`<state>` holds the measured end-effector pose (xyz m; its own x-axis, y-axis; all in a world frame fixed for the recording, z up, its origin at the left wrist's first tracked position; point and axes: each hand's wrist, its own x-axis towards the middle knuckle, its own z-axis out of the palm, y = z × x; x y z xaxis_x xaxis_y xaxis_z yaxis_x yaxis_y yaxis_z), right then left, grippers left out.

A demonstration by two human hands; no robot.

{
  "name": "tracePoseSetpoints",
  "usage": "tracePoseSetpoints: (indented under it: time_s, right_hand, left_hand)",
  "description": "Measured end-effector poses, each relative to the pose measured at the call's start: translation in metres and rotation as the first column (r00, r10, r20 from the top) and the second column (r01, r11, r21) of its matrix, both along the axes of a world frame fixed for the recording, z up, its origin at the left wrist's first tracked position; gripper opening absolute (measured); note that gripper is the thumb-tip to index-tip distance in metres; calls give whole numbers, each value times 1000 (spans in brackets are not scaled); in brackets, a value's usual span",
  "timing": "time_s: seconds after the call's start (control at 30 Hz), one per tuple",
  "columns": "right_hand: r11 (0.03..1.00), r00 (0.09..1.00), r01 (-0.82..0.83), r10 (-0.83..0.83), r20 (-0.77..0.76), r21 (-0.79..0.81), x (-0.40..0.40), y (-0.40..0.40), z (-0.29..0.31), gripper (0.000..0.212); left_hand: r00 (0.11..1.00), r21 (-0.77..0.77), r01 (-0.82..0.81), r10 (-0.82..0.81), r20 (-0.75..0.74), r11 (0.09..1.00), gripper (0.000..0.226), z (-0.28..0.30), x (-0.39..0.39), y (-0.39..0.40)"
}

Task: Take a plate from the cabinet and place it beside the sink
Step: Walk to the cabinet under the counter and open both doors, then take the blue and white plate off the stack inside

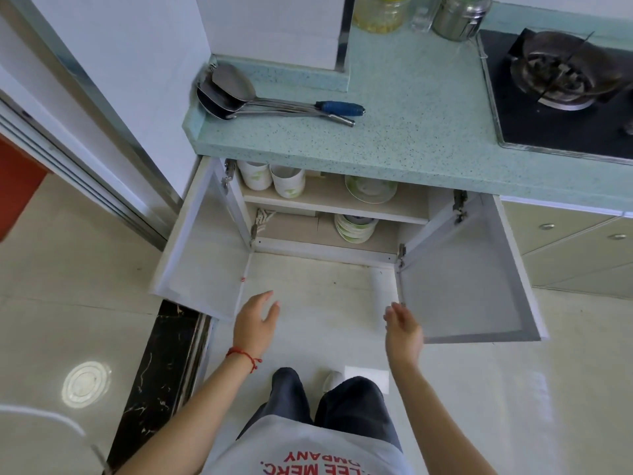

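The low cabinet (pixel 335 209) under the counter stands with both doors swung wide. On its upper shelf lies a white plate with green marks (pixel 370 189), beside two stacks of white bowls (pixel 287 182). A stack of white-and-green plates (pixel 354 228) sits on the lower shelf. My left hand (pixel 255 322) hovers open near the free edge of the left door (pixel 202 248), holding nothing. My right hand (pixel 404 329) is open too, close to the lower corner of the right door (pixel 459 279). Both hands are in front of the cabinet, well short of the plates. No sink is in view.
The speckled green counter (pixel 411 125) carries metal ladles with a blue handle (pixel 274 102), jars (pixel 382 12) and a steel canister (pixel 459 15) at the back. A gas stove (pixel 561 80) sits at the right. The floor is pale tile with a black threshold strip (pixel 161 378) at the left.
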<state>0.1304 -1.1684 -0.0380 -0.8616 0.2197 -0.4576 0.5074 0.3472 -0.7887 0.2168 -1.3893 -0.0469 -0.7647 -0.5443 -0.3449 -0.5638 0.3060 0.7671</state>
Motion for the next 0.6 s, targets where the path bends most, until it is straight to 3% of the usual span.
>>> tracePoseSetpoints:
  time_s: [0.1,0.2,0.4,0.6]
  right_hand:
    - [977,979,-202,203,-20,70,1,-16,7,34]
    - [895,918,-384,397,-14,229,-5,-20,4,38]
    - [710,787,-575,616,36,406,-33,-6,-13,42]
    - [541,667,-673,738,99,504,-85,19,-32,43]
  left_hand:
    - [976,-112,220,-219,22,969,42,-3,-11,4]
    - [943,-212,333,-328,58,919,65,-5,-23,11]
    - [902,-307,432,-403,156,848,79,-10,-56,28]
    - [873,-371,485,-415,256,792,68,-30,-97,48]
